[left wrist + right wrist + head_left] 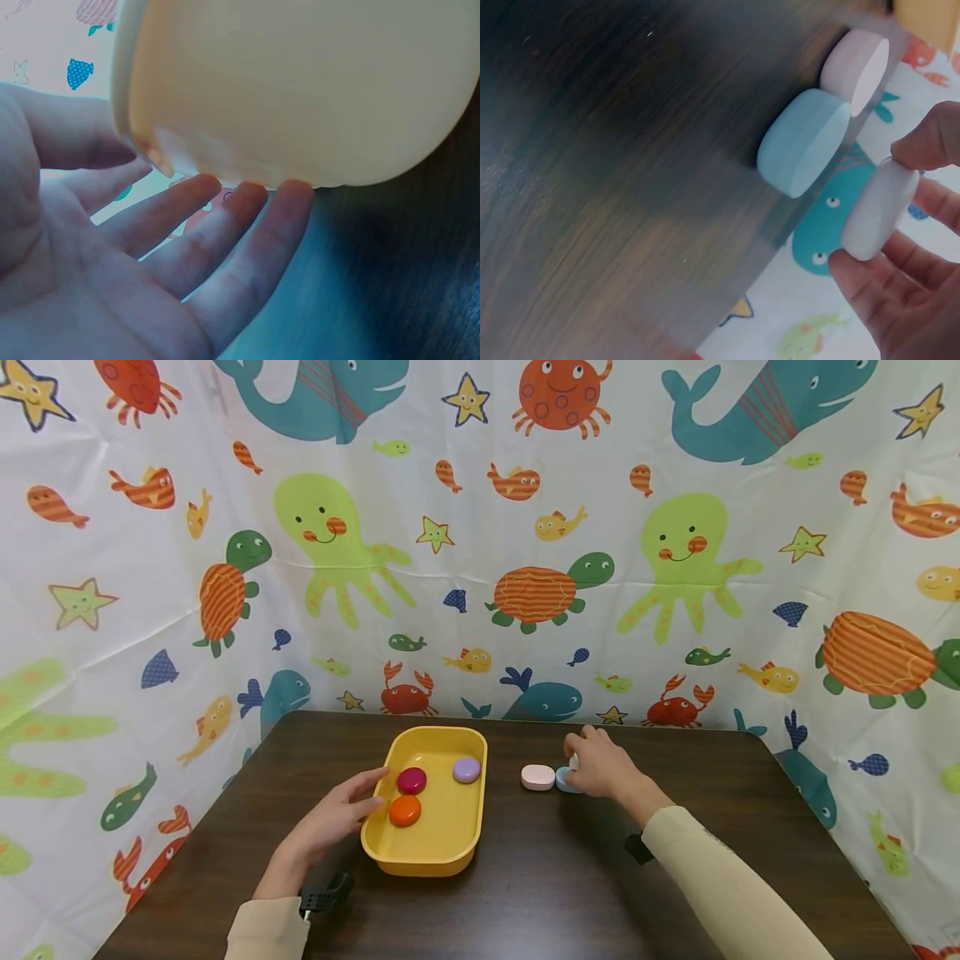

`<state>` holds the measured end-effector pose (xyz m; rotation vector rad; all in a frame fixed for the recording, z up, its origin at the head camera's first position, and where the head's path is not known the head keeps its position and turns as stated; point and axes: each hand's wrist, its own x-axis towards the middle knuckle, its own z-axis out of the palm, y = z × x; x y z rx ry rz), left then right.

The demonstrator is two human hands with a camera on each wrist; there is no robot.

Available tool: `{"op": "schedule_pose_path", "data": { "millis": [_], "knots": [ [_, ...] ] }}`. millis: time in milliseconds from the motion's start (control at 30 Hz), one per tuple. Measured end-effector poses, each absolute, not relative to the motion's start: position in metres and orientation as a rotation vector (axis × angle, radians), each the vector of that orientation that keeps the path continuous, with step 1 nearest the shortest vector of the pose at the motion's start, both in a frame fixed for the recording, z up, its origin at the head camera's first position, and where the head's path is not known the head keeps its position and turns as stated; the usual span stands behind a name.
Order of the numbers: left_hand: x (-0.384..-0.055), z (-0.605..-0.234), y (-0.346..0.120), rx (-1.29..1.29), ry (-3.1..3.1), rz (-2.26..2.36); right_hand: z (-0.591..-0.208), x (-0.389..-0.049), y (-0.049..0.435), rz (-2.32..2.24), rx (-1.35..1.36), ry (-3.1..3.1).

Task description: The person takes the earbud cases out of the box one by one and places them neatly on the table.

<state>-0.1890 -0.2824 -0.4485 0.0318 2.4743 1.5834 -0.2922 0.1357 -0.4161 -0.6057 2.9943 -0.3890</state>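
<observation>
In the head view, my right hand is raised just over the table beside a light blue rounded block and a pale pink one. Thumb and fingertips pinch a smooth white oval piece by its edges, seen best in the right wrist view. My left hand is at the left side of a yellow tray, its loosely extended fingertips touching the wall near the rim. Inside the tray lie a crimson disc, an orange disc and a lilac disc.
The dark wooden table runs back to a white curtain printed with sea animals. The yellow tray stands left of the middle, and the pink and blue blocks sit side by side to its right.
</observation>
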Motion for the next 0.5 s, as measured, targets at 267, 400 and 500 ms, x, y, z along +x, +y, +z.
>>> {"op": "schedule_pose_path", "data": {
  "millis": [267,400,500],
  "knots": [
    [-0.189,-0.449,-0.283,0.021,2.470,1.586,-0.420,-0.295,0.149,-0.369,-0.537,3.005],
    [-0.189,-0.448,-0.283,0.021,2.460,1.591,-0.422,-0.296,0.156,-0.350,-0.523,3.008],
    [-0.189,-0.447,-0.283,0.022,2.453,1.599,-0.422,-0.296,0.160,-0.348,-0.520,3.007]
  ]
}}
